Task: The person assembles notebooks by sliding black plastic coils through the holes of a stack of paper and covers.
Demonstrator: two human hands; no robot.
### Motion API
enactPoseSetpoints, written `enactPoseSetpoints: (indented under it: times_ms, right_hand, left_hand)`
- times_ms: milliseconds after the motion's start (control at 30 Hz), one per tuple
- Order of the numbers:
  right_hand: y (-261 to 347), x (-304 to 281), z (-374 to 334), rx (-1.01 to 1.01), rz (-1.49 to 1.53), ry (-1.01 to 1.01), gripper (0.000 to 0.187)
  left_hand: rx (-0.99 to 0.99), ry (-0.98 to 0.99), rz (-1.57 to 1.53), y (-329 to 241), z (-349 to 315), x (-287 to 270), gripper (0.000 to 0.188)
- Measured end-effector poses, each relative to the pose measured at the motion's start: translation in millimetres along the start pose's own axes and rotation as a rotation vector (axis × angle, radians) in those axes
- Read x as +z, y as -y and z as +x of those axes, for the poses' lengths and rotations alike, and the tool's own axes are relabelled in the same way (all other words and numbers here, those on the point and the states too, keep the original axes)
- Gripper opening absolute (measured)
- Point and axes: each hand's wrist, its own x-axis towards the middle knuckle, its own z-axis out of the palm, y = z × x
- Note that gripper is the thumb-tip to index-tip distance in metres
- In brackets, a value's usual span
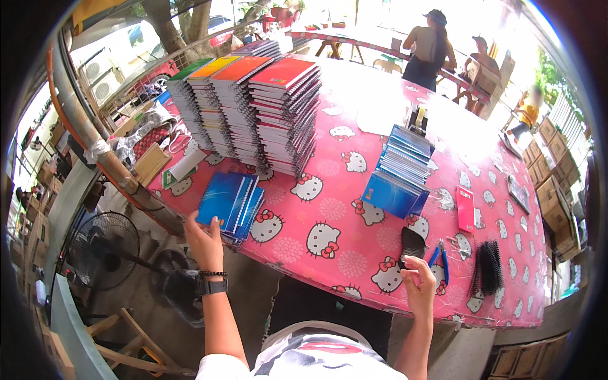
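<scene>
My left hand (pixel 206 242) is at the near left corner of a low stack of blue spiral notebooks (pixel 221 197), by the table's left edge. Its thumb and fingers close around the corner of the top blue notebook. On the right, my right hand (pixel 419 286) hovers over the near edge with fingers curled together; what they hold, if anything, is too small to make out. Just beyond its fingertips lies a dark, flat-looking item (pixel 413 243). Blue-handled pliers (pixel 439 263) rest beside that hand, with black spiral binding coils (pixel 486 268) further right.
Tall stacks of spiral notebooks (pixel 285 117) rise at the back left. A row of blue notebooks (pixel 399 170) lies mid-table, near a red booklet (pixel 465 209). The table has a pink cartoon-cat cloth (pixel 304 218). A standing fan (pixel 104 250) is at left; people (pixel 430 54) are beyond.
</scene>
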Motion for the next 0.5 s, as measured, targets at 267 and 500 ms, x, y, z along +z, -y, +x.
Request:
enactPoseSetpoints:
  times_ms: [267, 500]
  right_hand:
    - [-12.6, -15.9, 15.7, -0.020, -0.143, 0.022, 0.026]
    - [-42.1, -13.2, 25.1, -0.032, -0.588, 0.009, 0.068]
  left_hand:
    - [0.445, 0.274, 0.136, -45.2, 13.5, 4.6, 0.049]
    - [0.368, 0.425, 0.150, -71.7, 9.5, 12.5, 0.038]
